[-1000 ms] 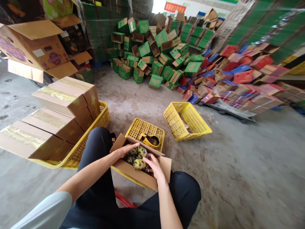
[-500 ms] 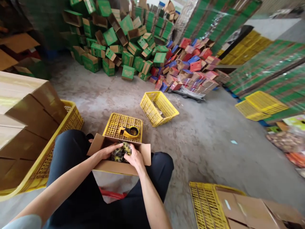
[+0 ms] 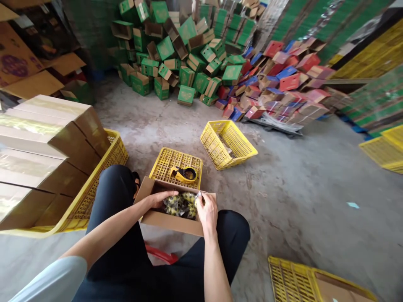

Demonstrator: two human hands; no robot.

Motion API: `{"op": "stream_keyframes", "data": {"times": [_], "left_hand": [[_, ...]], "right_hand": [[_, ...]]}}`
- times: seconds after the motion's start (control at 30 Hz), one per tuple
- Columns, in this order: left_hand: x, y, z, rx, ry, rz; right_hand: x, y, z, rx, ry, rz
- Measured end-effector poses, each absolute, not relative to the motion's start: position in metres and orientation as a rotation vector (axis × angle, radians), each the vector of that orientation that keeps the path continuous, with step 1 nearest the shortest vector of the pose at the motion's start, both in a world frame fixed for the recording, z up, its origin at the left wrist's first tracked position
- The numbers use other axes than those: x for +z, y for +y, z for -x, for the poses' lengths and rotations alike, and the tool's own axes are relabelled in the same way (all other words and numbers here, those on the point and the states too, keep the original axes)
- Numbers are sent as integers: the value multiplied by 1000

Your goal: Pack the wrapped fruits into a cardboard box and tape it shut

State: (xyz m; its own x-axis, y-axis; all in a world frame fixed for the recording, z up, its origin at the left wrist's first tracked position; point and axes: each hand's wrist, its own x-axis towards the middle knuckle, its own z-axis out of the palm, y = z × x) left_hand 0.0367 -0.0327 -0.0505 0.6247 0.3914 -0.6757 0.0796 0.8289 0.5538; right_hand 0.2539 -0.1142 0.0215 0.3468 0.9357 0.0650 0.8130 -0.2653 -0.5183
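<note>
An open cardboard box sits between my knees. Inside lies a clear plastic bag with dark and yellow-green pieces, whose kind I cannot make out. My left hand reaches over the box's left side, fingers stretched along the bag. At the right end, my right hand has its fingers pinched on a gathered bit of the clear plastic. Just beyond the box, a yellow and black tape dispenser rests on an upturned yellow crate.
Cardboard cartons fill a yellow crate at my left. Another yellow crate stands ahead on the concrete floor. A third crate is at lower right. Green boxes and red and blue boxes are heaped behind.
My right hand has moved from the middle of the bag to the box's right end and pinched the plastic. The left hand stays by the bag. The view has turned left.
</note>
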Motion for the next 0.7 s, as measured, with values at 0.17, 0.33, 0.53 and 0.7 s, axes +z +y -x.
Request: {"op": "stream_keyframes", "data": {"times": [0.17, 0.33, 0.53, 0.7], "left_hand": [[-50, -33, -43, 156, 948, -603], [-38, -28, -34, 276, 1000, -653], [-10, -18, 15, 433, 1099, -1217], [-15, -35, 12, 315, 1224, -1790]], "right_hand": [[11, -110, -255, 467, -1616, 2156], [6, -110, -255, 585, -1584, 2151], [1, -107, -255, 629, -1629, 2183], [1, -103, -252, 724, -1517, 2168]]}}
